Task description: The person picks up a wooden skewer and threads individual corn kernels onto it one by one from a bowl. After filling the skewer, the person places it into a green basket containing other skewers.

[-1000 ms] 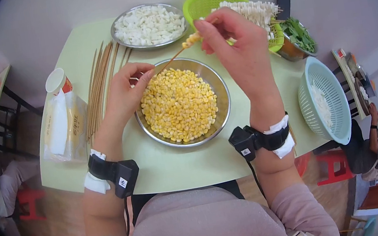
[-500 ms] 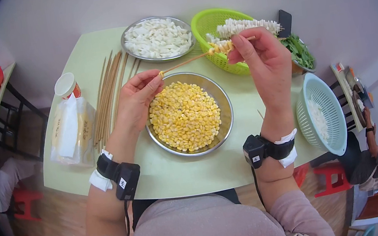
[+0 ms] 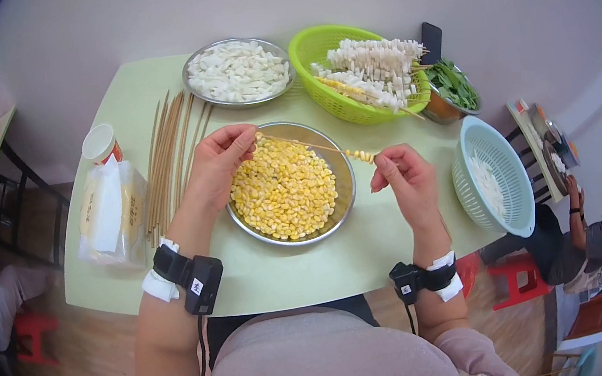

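A thin wooden skewer (image 3: 310, 145) spans the space between my hands, above the near-round metal bowl (image 3: 353, 180) of loose corn kernels (image 3: 282, 191). My left hand (image 3: 223, 164) pinches a corn kernel (image 3: 258, 137) at the skewer's left tip. At the other end, my right hand (image 3: 407, 181) is closed on the skewer, just beyond a short row of threaded kernels (image 3: 361, 156). Its fingers partly hide that end. Behind the bowl, a green basket (image 3: 304, 55) holds skewers of white pieces (image 3: 374, 52) and a yellow corn skewer (image 3: 339, 87).
Bare skewers (image 3: 170, 153) lie left of the bowl, beside a tissue pack (image 3: 112, 216) and paper cup (image 3: 101, 144). A plate of white pieces (image 3: 237, 73) stands behind. Rightward are a phone (image 3: 432, 41), leafy greens (image 3: 452, 86) and a blue colander (image 3: 515, 179). A person (image 3: 597, 245) sits far right.
My right hand has come down and toward me from near the green basket, bringing the kernel-threaded end of the skewer with it. My left hand stays by the bowl, at the skewer's tip.
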Available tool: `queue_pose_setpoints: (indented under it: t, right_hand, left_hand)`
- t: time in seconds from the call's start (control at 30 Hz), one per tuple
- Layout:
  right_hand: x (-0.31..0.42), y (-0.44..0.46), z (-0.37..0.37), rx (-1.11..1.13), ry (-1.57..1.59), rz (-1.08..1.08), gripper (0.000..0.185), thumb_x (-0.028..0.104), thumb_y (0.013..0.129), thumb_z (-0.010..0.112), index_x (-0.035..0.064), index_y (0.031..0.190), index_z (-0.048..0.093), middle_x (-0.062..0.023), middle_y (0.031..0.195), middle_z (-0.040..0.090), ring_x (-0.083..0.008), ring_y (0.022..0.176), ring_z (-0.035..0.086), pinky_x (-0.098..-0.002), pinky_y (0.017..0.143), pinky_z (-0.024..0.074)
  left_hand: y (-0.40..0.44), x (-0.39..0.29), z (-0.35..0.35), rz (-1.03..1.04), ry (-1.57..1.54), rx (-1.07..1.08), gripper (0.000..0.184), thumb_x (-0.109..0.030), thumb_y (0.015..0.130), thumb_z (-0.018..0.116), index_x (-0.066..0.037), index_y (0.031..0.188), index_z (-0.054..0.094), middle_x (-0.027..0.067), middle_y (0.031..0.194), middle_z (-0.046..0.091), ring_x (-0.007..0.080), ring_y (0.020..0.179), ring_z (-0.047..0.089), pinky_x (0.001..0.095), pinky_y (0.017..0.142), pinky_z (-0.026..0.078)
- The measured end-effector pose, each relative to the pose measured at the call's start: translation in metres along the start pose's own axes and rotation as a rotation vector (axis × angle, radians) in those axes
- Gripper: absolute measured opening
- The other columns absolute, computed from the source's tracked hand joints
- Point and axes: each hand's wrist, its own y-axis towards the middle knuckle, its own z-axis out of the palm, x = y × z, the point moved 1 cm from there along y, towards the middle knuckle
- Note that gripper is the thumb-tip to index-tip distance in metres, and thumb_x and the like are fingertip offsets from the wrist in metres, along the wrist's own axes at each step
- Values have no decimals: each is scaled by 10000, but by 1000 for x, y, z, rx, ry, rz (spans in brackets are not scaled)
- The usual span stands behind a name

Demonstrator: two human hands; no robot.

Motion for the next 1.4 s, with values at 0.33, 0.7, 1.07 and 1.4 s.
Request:
queue_pose_setpoints:
  t: [0.33, 0.7, 1.07, 1.4]
  right_hand:
    - [-25, -56, -18, -316, 173, 15, 131, 130, 893, 556, 0, 896, 533, -40, 668, 579, -94, 596, 563, -221, 564, 490]
    - [-20, -80, 4, -334, 223, 9, 138, 128, 893, 555, -9, 908, 538, -37, 673, 582, -82, 600, 560, -210, 576, 475]
    - [-19, -85, 30, -74, -101, -82, 138, 104, 888, 540, -14, 956, 556, -64, 711, 615, -129, 661, 621, -234, 631, 494]
    - [-18, -86, 39, 24, -16, 107, 165, 98, 920, 461, -35, 862, 539, -76, 640, 593, -129, 575, 579, -245, 556, 469]
  left_hand:
    - [-7, 2, 10, -56, 278, 123, 182, -150, 796, 677, -15, 908, 629, 6, 757, 611, 67, 685, 540, 188, 640, 431]
    - [-26, -9, 37, -63, 69, 276, 266, -132, 870, 589, 26, 1081, 553, 108, 945, 622, 126, 854, 595, 203, 689, 489]
    - [-20, -4, 26, -69, -269, 143, 139, -110, 862, 595, -38, 980, 575, 40, 835, 598, 98, 730, 560, 183, 627, 457]
    - [-20, -6, 21, -126, -202, 166, 176, -177, 834, 635, -46, 947, 608, 0, 821, 593, 67, 716, 542, 197, 659, 444]
